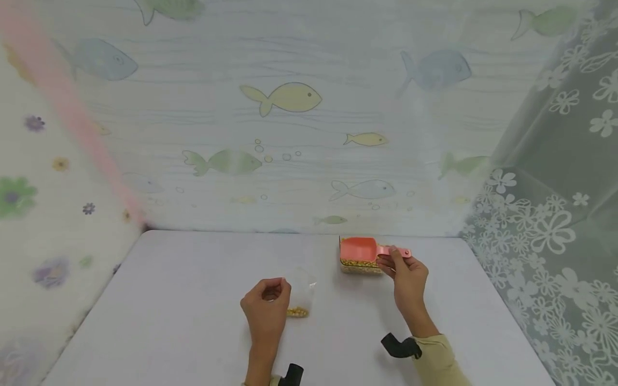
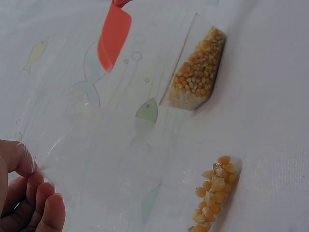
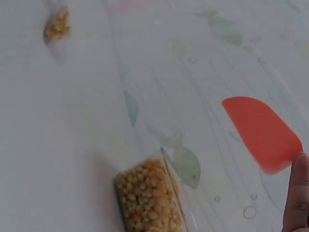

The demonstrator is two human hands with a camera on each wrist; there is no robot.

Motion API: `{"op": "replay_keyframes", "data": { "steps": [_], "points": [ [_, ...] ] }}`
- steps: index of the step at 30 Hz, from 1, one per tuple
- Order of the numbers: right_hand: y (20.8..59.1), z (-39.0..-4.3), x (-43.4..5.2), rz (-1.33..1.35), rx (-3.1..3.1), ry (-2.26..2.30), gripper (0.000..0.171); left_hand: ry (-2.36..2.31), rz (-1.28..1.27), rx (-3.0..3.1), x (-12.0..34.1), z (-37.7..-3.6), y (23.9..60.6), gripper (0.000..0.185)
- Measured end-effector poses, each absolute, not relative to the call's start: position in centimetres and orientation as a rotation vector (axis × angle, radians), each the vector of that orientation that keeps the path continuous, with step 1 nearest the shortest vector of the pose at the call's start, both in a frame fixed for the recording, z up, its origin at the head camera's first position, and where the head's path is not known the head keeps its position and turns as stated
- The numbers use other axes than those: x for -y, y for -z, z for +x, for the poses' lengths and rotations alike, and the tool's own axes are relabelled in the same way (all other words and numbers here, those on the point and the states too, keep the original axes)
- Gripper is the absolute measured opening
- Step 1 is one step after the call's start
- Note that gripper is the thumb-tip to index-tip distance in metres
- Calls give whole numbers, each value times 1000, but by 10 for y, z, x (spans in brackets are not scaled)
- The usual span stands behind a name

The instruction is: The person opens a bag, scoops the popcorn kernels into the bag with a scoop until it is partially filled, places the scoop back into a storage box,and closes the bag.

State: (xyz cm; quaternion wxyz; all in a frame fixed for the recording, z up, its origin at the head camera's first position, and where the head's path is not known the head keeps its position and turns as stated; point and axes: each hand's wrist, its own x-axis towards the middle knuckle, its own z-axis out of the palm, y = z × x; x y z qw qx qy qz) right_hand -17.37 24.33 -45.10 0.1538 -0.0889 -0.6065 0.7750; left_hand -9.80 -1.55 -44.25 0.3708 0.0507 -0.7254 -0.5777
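I'm pinching the bag (image 1: 300, 294) mouth open w/ left hand (image 1: 266, 306) on the surface (image 1: 193, 300); right hand (image 1: 407, 279) is gripping scoop (image 1: 359, 249) handle over the corn tub (image 1: 359, 264), ready for loading.

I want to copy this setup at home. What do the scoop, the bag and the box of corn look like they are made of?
Scoop: likely matt plastic, uniformly salmon-pink. Bag: thin clear film, probably plastic; the wall's fish show through it. Box: clear and straight-edged, seemingly hard plastic; kernels visible inside.

Head looks down; wrist views, close, share the corn box (image 2: 198, 70).
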Motion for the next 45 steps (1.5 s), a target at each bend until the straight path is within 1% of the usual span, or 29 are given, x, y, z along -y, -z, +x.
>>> {"op": "replay_keyframes", "data": {
  "steps": [4,12,17,24,26,29,31,33,36,45],
  "points": [
    [456,-185,-260,-336,1683,-2267,27,1480,132,1861,16,-98,442,12],
    [461,-205,-284,-367,1754,-2097,40,1485,131,1855,17,-98,441,12],
    [463,-210,-287,-323,1843,-1961,37,1492,126,1854,16,-98,442,12],
    [470,-213,-283,-159,1975,-1762,28,1503,145,1853,16,-98,442,11],
    [471,-212,-281,-135,2011,-1732,26,1510,152,1851,15,-98,441,11],
    [460,-203,-273,-103,2054,-1702,25,1518,157,1847,15,-97,440,11],
    [462,-203,-271,-102,2053,-1706,25,1518,156,1844,15,-97,440,11],
    [466,-203,-271,-115,2039,-1718,25,1514,152,1843,15,-97,441,10],
    [483,-212,-277,-172,1991,-1780,29,1513,153,1844,15,-96,441,10],
    [487,-218,-282,-357,1968,-1966,38,1513,152,1845,15,-96,439,12]
  ]
}}
